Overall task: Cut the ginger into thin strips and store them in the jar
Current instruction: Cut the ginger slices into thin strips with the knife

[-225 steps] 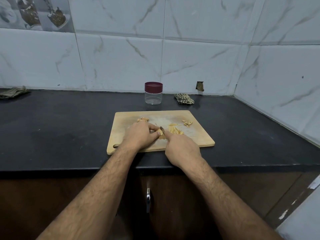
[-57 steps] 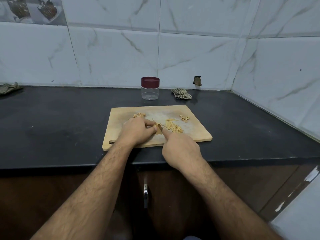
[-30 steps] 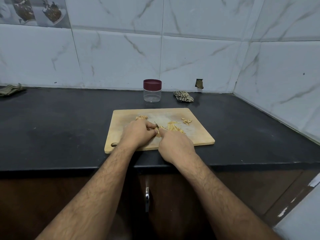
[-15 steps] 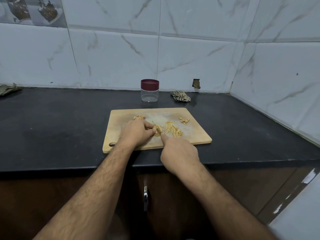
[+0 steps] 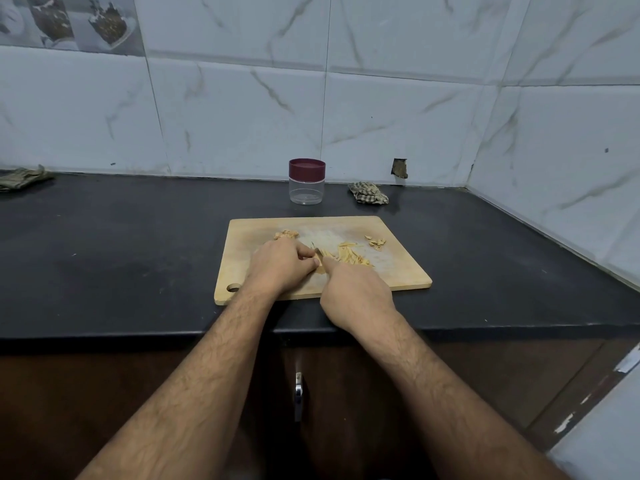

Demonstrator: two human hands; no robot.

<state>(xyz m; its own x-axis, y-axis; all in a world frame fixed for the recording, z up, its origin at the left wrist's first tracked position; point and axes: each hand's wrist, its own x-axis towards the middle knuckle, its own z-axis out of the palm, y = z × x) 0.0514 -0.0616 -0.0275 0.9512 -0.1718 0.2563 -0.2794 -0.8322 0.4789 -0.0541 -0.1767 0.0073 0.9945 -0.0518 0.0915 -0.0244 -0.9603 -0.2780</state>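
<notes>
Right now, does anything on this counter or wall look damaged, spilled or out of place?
Yes. A wall tile just above the counter has a broken hole exposing brown material, behind a crumpled checked cloth. The cupboard front at lower right shows chipped finish. Ginger strips stay on the cutting board; nothing has spilled.

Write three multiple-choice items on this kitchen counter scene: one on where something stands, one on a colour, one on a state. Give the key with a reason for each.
1. Where does the jar stand?
A. On the cutting board
B. On the counter behind the cutting board
C. In the left hand

2. What colour is the jar's lid?
A. Dark red
B. Green
C. White

3. What state is the jar in?
A. Lid off, full of strips
B. Lying on its side
C. Lid on, upright, looks empty

Key: 1 B, it sits on the dark counter beyond the cutting board. 2 A, the lid is maroon. 3 C, the clear body shows nothing inside; the cut ginger strips lie on the board.
</notes>
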